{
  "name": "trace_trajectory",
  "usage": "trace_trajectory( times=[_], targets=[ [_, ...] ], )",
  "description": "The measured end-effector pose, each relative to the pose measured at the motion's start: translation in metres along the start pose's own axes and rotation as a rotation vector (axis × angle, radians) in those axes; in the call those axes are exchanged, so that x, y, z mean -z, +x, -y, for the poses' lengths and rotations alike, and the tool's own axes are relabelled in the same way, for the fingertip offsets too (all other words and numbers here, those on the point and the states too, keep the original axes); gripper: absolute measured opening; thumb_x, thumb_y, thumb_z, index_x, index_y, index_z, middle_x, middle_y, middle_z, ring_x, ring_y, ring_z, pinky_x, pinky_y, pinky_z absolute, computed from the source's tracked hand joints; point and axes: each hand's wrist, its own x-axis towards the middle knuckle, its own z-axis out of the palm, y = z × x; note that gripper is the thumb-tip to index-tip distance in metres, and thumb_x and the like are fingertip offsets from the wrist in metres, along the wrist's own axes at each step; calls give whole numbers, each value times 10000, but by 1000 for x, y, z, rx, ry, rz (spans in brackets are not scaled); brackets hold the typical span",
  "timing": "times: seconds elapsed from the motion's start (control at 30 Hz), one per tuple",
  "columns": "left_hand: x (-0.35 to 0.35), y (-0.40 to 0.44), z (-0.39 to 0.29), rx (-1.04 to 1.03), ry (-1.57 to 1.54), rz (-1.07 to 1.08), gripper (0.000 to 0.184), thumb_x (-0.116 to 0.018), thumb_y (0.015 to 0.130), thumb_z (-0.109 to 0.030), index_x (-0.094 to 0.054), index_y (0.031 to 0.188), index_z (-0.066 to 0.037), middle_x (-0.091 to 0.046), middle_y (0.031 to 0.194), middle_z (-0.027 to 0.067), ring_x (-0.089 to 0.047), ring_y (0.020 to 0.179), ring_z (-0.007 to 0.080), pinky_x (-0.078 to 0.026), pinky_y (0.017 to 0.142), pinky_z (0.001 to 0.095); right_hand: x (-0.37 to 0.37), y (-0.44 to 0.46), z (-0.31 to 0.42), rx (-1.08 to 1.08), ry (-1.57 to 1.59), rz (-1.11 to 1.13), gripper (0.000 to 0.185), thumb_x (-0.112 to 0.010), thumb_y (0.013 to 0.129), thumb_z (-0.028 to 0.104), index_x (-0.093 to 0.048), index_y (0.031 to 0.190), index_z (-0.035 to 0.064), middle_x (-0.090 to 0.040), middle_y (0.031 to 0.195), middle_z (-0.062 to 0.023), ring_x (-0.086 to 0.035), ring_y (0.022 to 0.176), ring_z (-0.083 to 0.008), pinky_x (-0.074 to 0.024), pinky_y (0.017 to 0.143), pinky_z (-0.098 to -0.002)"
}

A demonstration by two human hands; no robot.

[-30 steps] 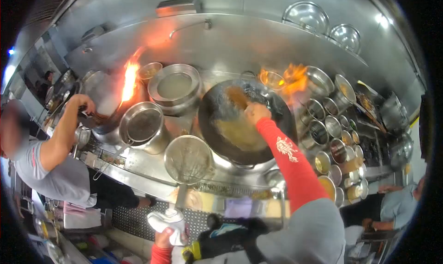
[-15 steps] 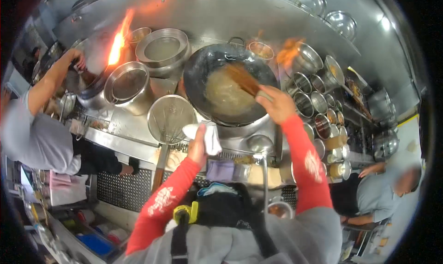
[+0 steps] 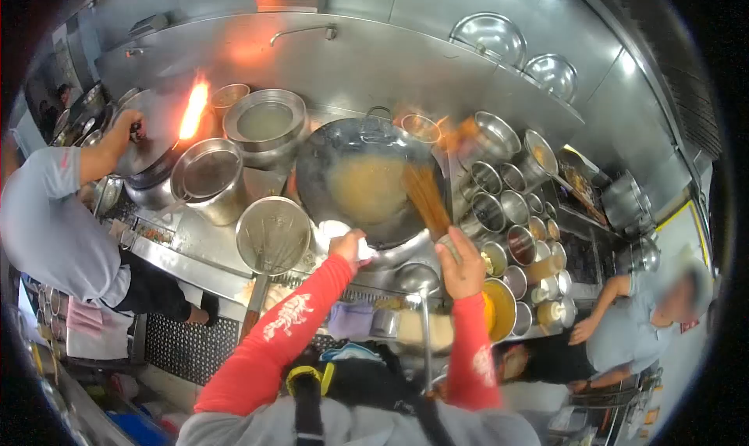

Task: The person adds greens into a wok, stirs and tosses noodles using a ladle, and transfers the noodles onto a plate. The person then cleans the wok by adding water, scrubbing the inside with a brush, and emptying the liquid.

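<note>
A large black wok sits on the burner with cloudy yellowish liquid in its bottom. My left hand is closed on a folded white cloth at the wok's near rim; whether it also grips the rim, I cannot see. In my right hand is a bamboo wok brush, its handle end in my fingers. The bristles reach over the wok's right side, above or at the edge of the liquid. A steel ladle rests just in front of the wok, between my arms.
A round strainer with a wire whisk lies left of the wok. Steel pots stand beyond it. Several seasoning containers crowd the right side. One co-worker works near a tall flame at left; another person is at right.
My right hand has drawn the brush from the middle of the wok to its right side and nearer me. My left hand has brought the cloth to the near rim. The view has tilted up.
</note>
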Motion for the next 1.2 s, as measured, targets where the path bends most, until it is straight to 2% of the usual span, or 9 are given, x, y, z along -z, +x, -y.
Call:
trace_trajectory(
  times=[0.1, 0.17, 0.33, 0.43, 0.53, 0.7, 0.73, 1.03, 1.2],
  targets=[
    [11, 3, 3, -149, -37, -93, 193, -579, 779, -162, -542, 924, -41, -563, 778, 105, -602, 653, 269, -517, 543, 451, -23, -6, 10, 34, 18, -218, 435, -658, 840, 339, -631, 1189, 81, -599, 1210, -192, -595, 1082, -357, -474, 909, -379],
    [26, 4, -5, -194, -60, -50, 199, -590, 772, -157, -535, 920, -36, -567, 770, 102, -597, 566, 258, -489, 416, 390, -22, -24, -13, -13, -95, -14, 443, -661, 840, 317, -619, 1191, 49, -599, 1207, -198, -601, 1074, -349, -480, 895, -380],
    [101, 54, -16, -595, 189, -146, 177, -609, 749, -125, -542, 888, -38, -566, 773, 93, -604, 587, 242, -486, 406, 381, -19, -45, -5, 4, 30, -80, 417, -647, 844, 312, -631, 1186, 74, -619, 1171, -182, -608, 1042, -355, -488, 879, -383],
    [88, -16, -52, -469, 150, -72, 144, -618, 739, -124, -563, 831, -28, -576, 743, 85, -593, 552, 228, -474, 389, 367, -20, -64, -25, -177, -34, 130, 413, -660, 839, 281, -630, 1185, 57, -634, 1154, -174, -605, 1065, -337, -473, 912, -374],
    [96, -41, -77, -556, 317, -77, 132, -623, 735, -130, -598, 783, -10, -593, 689, 78, -582, 529, 198, -470, 418, 351, -1, -73, -2, -130, 119, -133, 432, -684, 826, 260, -622, 1188, 31, -635, 1156, -184, -602, 1088, -302, -450, 944, -355],
    [109, -47, -91, -657, 469, -138, 140, -619, 725, -142, -604, 737, -4, -600, 672, 85, -578, 495, 199, -431, 394, 342, 16, -94, -9, -378, 347, -162, 448, -709, 816, 232, -614, 1185, -5, -623, 1172, -215, -592, 1113, -259, -429, 961, -320],
    [118, -40, -93, -702, 529, -98, 190, -622, 664, -161, -615, 730, 18, -619, 705, 56, -583, 628, 174, -456, 597, 308, 17, -100, -13, -380, 337, -172, 446, -708, 818, 227, -613, 1185, -8, -622, 1174, -213, -592, 1112, -257, -431, 959, -319],
    [102, -74, -124, -1116, 907, -255, 389, -623, 656, -286, -615, 872, 37, -660, 842, 176, -644, 806, 308, -486, 761, 384, 39, -122, -31, -486, 278, -209, 455, -700, 825, 222, -601, 1190, -31, -622, 1189, -197, -598, 1101, -245, -432, 963, -325],
    [92, -79, -129, -1134, 1061, -344, 468, -614, 669, -329, -588, 943, 49, -651, 921, 234, -638, 880, 383, -489, 809, 424, 42, -103, -41, -471, 196, -204, 467, -703, 798, 264, -625, 1169, -8, -640, 1140, -212, -620, 1069, -284, -449, 937, -336]
  ],
)
